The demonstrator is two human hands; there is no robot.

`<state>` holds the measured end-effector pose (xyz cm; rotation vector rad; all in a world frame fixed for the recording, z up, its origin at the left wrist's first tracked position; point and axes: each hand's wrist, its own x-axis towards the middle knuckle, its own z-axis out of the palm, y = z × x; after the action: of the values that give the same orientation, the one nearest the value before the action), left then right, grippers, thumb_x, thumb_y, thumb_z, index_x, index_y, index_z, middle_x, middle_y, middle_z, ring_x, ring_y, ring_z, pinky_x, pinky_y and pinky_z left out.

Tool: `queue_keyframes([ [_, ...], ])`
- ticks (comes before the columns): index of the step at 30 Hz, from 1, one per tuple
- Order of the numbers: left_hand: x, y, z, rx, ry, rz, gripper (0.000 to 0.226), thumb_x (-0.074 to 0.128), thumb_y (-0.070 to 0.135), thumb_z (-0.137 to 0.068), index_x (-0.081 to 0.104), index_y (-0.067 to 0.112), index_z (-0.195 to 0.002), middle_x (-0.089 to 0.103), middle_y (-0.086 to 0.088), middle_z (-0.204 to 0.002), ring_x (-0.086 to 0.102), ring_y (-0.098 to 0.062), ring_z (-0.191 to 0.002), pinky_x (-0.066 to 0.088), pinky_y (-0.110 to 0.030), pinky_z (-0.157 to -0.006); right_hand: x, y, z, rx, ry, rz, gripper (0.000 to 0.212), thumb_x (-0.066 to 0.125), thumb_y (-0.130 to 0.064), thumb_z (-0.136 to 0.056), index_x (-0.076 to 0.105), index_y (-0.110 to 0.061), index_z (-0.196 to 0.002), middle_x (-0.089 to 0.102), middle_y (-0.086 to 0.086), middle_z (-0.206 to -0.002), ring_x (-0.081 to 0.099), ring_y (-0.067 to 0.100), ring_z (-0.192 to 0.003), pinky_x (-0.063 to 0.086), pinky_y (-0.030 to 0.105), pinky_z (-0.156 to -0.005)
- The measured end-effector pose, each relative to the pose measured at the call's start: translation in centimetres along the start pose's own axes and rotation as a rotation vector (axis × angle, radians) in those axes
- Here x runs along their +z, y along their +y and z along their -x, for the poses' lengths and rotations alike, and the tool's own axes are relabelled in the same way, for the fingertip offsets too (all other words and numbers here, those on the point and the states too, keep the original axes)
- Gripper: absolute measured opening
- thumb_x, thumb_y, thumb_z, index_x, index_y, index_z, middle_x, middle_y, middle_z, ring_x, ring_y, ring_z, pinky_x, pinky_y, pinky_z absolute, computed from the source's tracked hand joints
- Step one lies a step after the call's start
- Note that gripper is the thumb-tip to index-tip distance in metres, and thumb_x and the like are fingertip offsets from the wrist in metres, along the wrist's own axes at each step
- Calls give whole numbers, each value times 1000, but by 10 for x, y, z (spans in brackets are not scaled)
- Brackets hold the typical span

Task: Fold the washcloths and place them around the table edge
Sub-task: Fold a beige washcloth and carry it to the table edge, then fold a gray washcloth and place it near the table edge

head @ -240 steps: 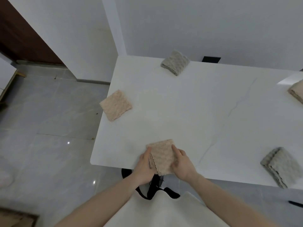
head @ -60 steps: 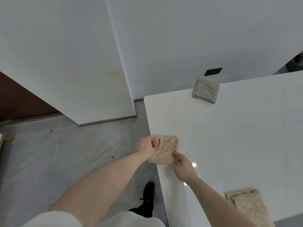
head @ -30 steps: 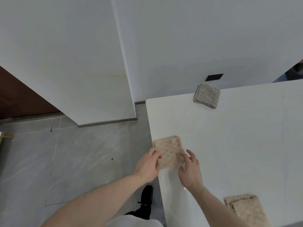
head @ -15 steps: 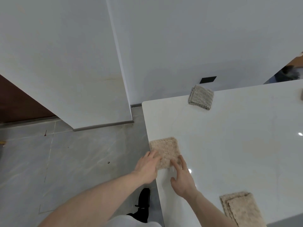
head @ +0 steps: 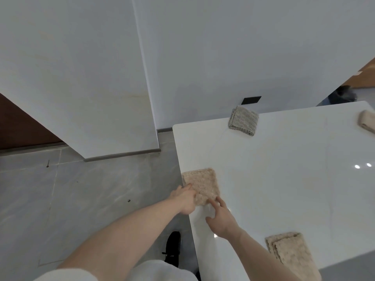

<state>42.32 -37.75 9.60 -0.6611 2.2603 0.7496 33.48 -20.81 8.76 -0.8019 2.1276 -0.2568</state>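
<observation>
Both hands, left hand [head: 185, 201] and right hand [head: 220, 217], lie loosely open with fingertips touching the beige washcloth [head: 202, 185], gripping nothing; best to nudge it square along the table [head: 284, 179] edge

Four folded washcloths sit on the one white table [head: 284, 189]: three beige – one at the left edge [head: 203, 184], one at the near edge [head: 292, 255], one cut off far right [head: 367, 121] – and a single grey one [head: 243, 120] by the wall. One black shoe [head: 172, 247] shows on the floor
</observation>
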Motion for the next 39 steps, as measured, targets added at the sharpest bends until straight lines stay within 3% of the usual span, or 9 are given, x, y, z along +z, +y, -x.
queue_keyframes([
  [3,12,-3,23,76,164,137,69,46,10,-86,37,27,-152,34,7,-158,37,-27,-137,41,-43,-109,-5,-2,15,-45,17,27,75,54,-28,-87,24,-28,-156,8,-1,-166,33,23,-146,40,37,-111],
  [10,39,-28,100,51,303,266,70,51,10,-90,34,29,-155,17,5,-167,22,-23,-150,20,-31,-122,-17,4,55,-116,79,51,73,57,-30,-90,25,-32,-156,4,-9,-166,41,19,-140,41,33,-108],
  [17,37,-33,147,17,444,346,62,53,17,-91,41,36,-149,16,11,-167,21,-18,-151,20,-30,-122,-11,-15,65,-201,93,20,73,58,-30,-89,26,-31,-154,3,-8,-166,35,21,-144,41,35,-108],
  [27,-14,-56,133,48,416,347,59,54,21,-91,43,37,-146,13,12,-167,19,-18,-152,17,-28,-122,-30,-54,57,-198,176,-92,70,57,-39,-88,29,-32,-152,4,-11,-165,28,16,-148,41,30,-107],
  [33,-84,-107,106,109,409,297,59,56,23,-89,45,38,-145,14,13,-167,18,-17,-153,15,-27,-122,-38,-117,11,-154,242,-51,57,52,-38,-97,32,-28,-149,20,-11,-156,14,13,-149,21,17,-108],
  [36,-121,-148,89,121,412,256,58,58,24,-88,46,39,-143,16,12,-167,18,-16,-152,16,-28,-123,-36,-144,-13,-67,221,-157,65,55,-39,-94,28,-32,-153,5,-10,-165,23,13,-148,29,25,-112],
  [39,-154,-177,74,131,379,207,58,58,22,-88,47,36,-143,20,9,-166,20,-18,-152,17,-29,-123,-42,-166,-26,-9,263,-239,67,57,-37,-92,30,-33,-153,5,-13,-165,31,11,-144,33,26,-110],
])
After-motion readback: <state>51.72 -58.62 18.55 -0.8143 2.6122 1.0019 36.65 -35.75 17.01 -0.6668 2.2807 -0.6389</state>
